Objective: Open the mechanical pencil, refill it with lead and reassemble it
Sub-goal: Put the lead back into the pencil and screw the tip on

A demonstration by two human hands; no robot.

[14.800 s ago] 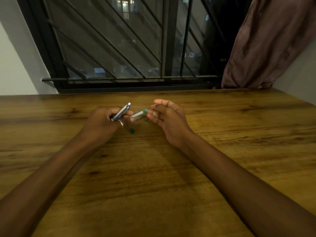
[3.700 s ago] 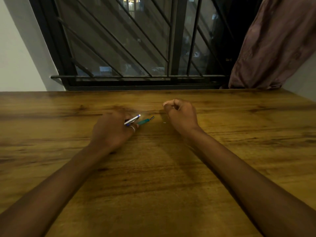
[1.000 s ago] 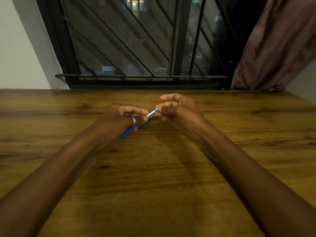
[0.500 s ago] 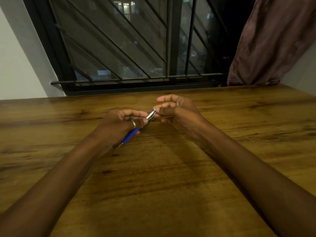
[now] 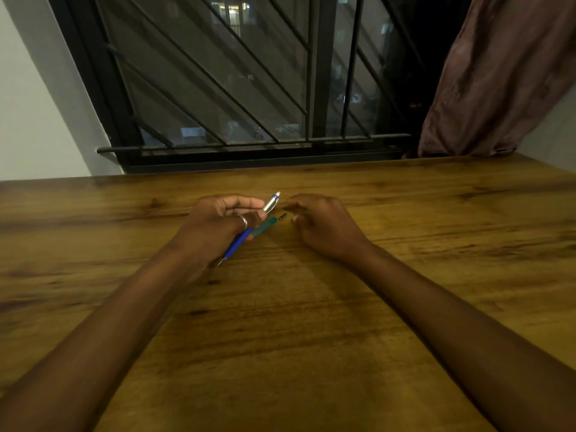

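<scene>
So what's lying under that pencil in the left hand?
Under the mechanical pencil a teal lead tube lies on the wooden table, a small dark piece just past its end. The left hand covers the tube's near end.

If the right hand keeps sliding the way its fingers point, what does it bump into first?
Probably the small dark piece lying on the table just ahead of the right hand, then the green tube under the left hand.

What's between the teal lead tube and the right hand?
Head view: one small dark piece lies on the wooden table, just past the teal lead tube tip, short of the right hand. Otherwise bare wood.
</scene>
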